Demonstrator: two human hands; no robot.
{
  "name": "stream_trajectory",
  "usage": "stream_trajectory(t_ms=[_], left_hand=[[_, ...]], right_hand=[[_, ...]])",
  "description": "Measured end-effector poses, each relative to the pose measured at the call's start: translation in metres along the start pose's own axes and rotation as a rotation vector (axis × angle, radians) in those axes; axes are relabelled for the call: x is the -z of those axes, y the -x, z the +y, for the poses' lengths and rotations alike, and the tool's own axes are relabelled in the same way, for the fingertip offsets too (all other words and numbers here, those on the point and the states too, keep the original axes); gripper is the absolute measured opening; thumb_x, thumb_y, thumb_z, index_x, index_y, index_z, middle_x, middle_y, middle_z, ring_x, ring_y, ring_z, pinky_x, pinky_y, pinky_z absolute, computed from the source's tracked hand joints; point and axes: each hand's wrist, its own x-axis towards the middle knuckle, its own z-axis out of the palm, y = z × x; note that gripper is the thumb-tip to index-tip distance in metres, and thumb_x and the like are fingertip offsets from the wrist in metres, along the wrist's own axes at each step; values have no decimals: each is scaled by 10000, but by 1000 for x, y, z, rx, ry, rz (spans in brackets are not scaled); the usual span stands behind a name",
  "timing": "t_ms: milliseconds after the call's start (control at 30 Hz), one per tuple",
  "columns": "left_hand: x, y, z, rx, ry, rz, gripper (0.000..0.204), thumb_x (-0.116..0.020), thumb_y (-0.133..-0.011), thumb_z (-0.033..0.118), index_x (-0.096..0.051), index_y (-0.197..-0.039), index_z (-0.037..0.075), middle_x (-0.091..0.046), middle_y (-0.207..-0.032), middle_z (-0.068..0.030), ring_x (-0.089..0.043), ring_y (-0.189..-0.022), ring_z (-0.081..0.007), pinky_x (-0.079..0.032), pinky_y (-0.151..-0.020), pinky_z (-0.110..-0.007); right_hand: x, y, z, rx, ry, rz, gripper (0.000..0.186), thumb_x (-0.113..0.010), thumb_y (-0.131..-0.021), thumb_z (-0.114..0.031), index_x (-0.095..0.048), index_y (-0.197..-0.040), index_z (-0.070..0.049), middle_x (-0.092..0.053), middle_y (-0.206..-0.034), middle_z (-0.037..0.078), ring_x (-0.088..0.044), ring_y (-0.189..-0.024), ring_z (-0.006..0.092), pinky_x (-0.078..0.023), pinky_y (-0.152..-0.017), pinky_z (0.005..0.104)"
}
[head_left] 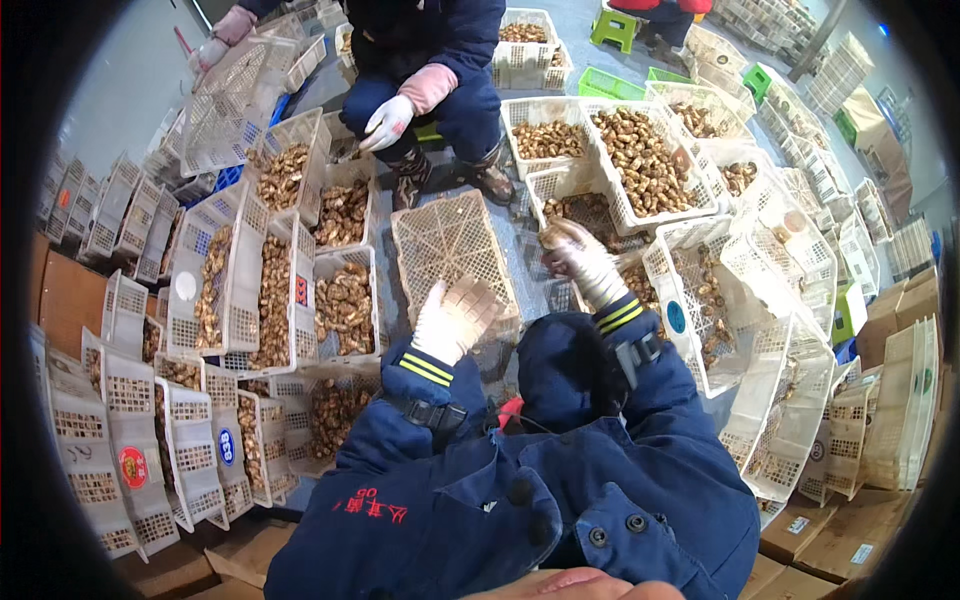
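My left hand [455,318], in a pale work glove, lies with its fingers stretched out on the near end of an upturned whitish plastic crate [445,235]. Nothing shows in that hand. My right hand [582,258], gloved too, is curled at the near left corner of a crate [540,187] partly filled with brown, rounded pieces that look like mushrooms. Its fingers are drawn together, with a small tan bit at their tips that I cannot make out. A fuller crate of brown mushrooms [645,165] stands just beyond it to the right.
Crates of mushrooms line my left, such as one crate [345,305], and more crates [700,300] lean on my right. A co-worker's gloved hand [388,122] hangs beyond the upturned crate. Green stools [613,30] and cardboard boxes [860,530] stand farther out.
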Motion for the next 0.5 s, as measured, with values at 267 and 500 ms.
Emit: stream_trajectory(t_ms=[267, 500], left_hand=[[14, -25, 10, 18, -96, -11, 467, -379, -929, 434, -619, -1065, 58, -620, -1099, -147, -589, -1018, -308, -466, -896, -468], [5, -34, 3, -105, -226, -129, 532, -414, -901, 487, -523, -1171, 42, -525, -1193, -144, -491, -1119, -276, -407, -951, -413]], right_hand=[[102, -60, 7, 35, -819, 453, 411, -618, -854, -300, -527, -1123, -3, -534, -1131, 174, -607, -800, 203, -559, -661, 282], [-86, -13, 50, -33, -127, -46, 446, -586, -852, -211, -467, -1233, -14, -584, -1117, 145, -578, -971, 194, -467, -850, 313]])
